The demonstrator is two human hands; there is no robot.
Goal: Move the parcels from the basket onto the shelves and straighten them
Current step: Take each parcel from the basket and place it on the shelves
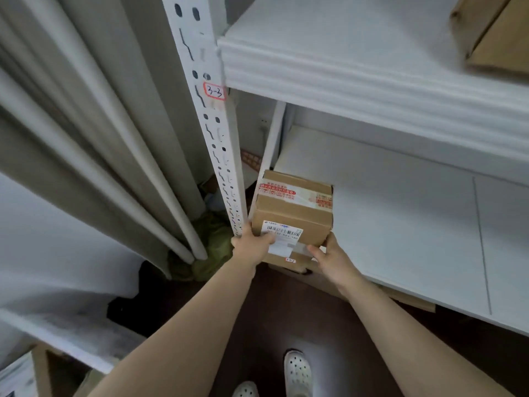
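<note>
Snagging is the likeliest trouble. The parcel (294, 207) stands at the far left front corner of the lower shelf (400, 224), hard by the perforated upright (213, 144). A push inward at a slant could catch its left edge on that post, or skew it so the barcode label no longer faces squarely out. Whether its base lies wholly on the board I cannot tell, since both hands cover the near bottom edge. If part overhangs, letting go too soon could tip it toward the brown carton (315, 279) just below and the floor. The left hand (252, 245) has its grip on the near left corner, thumb lying across the label and fingers wrapped round the side. The right hand (329, 257) has its grip on the near right corner, thumb up along the edge, fingers curled at the lower front. An uneven shove from either side would turn the box rather than slide it. Counted: one parcel in hand, one more cardboard box (498, 32) partly seen on the upper shelf (343, 41), one carton beneath, two shelf boards, one upright with one handwritten tag (213, 91) reading 3-3, one curtain (86, 124), two hands, two white shoes (297, 371).
</note>
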